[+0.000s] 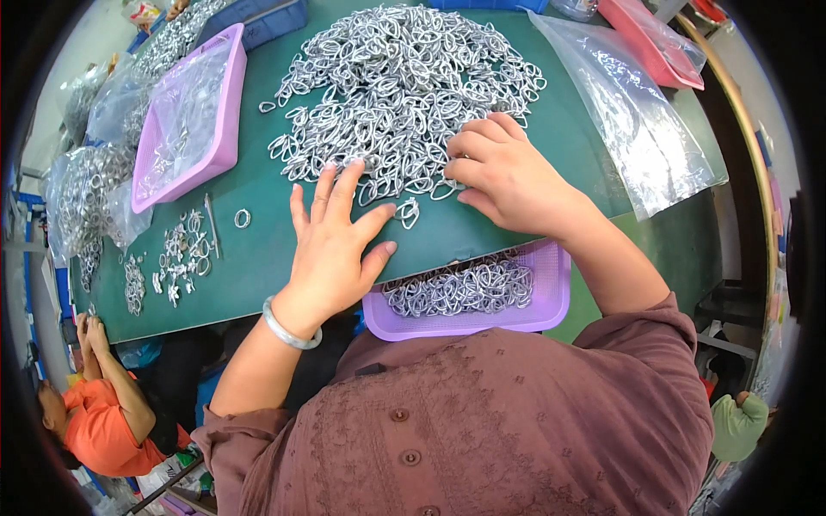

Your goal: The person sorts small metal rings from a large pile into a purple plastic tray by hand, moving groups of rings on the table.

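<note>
Two hands work the near edge of a big heap of silver metal rings at upper centre of the green table. Left hand lies flat, fingers spread, tips touching the heap's lower edge. Right hand is curled over rings, fingers bent together. Below them, a purple tray holds more rings. Another purple tray, upper left, carries a clear bag.

Purple tray half hidden by chest
</note>
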{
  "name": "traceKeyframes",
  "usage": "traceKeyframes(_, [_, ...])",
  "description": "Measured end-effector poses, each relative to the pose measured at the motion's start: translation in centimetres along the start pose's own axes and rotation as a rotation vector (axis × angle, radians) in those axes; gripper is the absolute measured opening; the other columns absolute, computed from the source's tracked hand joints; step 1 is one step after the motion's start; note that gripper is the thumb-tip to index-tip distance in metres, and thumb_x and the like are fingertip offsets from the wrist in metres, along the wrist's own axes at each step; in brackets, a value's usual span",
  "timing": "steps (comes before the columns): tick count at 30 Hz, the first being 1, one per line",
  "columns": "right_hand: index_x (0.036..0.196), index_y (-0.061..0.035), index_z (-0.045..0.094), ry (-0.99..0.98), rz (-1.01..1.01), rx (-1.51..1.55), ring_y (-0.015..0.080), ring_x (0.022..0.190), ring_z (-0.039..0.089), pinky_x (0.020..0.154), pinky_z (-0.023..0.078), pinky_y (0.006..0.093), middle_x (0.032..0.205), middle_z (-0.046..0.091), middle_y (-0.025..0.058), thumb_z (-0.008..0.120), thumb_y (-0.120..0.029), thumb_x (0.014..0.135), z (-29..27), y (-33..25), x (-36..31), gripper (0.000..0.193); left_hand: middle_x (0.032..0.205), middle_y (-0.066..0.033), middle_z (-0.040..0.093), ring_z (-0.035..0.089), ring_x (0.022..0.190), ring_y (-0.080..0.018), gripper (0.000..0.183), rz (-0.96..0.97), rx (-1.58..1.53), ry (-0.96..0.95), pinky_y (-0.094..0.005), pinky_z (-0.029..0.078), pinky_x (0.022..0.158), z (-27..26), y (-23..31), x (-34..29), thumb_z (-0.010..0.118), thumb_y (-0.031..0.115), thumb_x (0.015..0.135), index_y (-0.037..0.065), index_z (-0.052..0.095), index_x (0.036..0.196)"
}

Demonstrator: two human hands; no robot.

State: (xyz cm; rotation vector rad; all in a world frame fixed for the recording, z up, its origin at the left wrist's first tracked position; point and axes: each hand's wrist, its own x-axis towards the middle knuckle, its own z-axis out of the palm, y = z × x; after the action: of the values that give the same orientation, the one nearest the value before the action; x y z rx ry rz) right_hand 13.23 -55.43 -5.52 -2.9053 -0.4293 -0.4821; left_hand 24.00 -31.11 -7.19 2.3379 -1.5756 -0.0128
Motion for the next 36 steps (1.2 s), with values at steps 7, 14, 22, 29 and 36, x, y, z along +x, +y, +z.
traceKeyframes(7, [0.094, -0.0097, 0.068, 0.095, 0.035, 0.012, 0.024, 0.086, 0.052, 0.079, 0.039, 0.0378, 0.083, 0.053, 0.0038, 0.066, -0.014, 0.076, 1.1, -2.0, -1.5, 0.019, 0.119, -0.0129, 0.054, 0.051, 0.111, -0.0318, 0.042, 0.007, -0.126, 0.189, -0.0452, 0.034, 0.097, 1.3, 0.6, -0.1, 0.074, 0.016, 0.075, 0.01, 0.064, 0.115])
traceKeyframes(14, [0.09, -0.0125, 0.07, -0.031, 0.096, 0.148, 0.0232, 0.085, 0.05, 0.078, 0.038, 0.037, 0.081, 0.05, 0.0029, 0.065, -0.009, 0.075, 1.0, -3.1, -3.3, 0.016, 0.092, -0.0048, 0.058, 0.056, 0.092, -0.0252, 0.018, 0.039, -0.194, 0.288, -0.039, 0.037, 0.086, 2.5, 0.5, 0.1, 0.075, 0.008, 0.072, 0.009, 0.067, 0.087])
traceKeyframes(22, [0.092, -0.009, 0.068, 0.18, 0.251, 0.23, 0.0278, 0.088, 0.056, 0.077, 0.042, 0.0398, 0.088, 0.057, 0.0064, 0.066, -0.007, 0.078, 0.8, -1.3, -3.5, 0.014, 0.091, -0.0069, 0.058, 0.056, 0.089, -0.0277, 0.027, 0.004, -0.2, 0.209, -0.0392, 0.039, 0.083, 2.1, 1.6, 1.3, 0.077, 0.015, 0.073, 0.008, 0.062, 0.093])
traceKeyframes(29, [0.082, -0.0087, 0.066, 0.065, 0.22, 0.167, 0.0261, 0.086, 0.054, 0.079, 0.041, 0.0381, 0.088, 0.055, 0.0059, 0.065, -0.009, 0.078, 1.3, -1.2, -4.2, 0.004, 0.086, -0.0076, 0.059, 0.057, 0.083, -0.0284, 0.013, 0.035, -0.314, 0.25, -0.037, 0.044, 0.073, 2.9, 0.9, 1.0, 0.07, 0.002, 0.076, 0.006, 0.061, 0.084])
traceKeyframes(36, [0.083, -0.0105, 0.065, 0.033, 0.088, 0.19, 0.0251, 0.088, 0.052, 0.08, 0.039, 0.0379, 0.087, 0.052, 0.0049, 0.066, -0.011, 0.077, 0.7, -1.6, -4.6, 0.006, 0.094, -0.0094, 0.06, 0.056, 0.084, -0.029, 0.019, 0.118, -0.291, 0.27, -0.0379, 0.045, 0.078, 2.2, 1.1, 0.4, 0.07, 0.004, 0.074, 0.005, 0.063, 0.092])
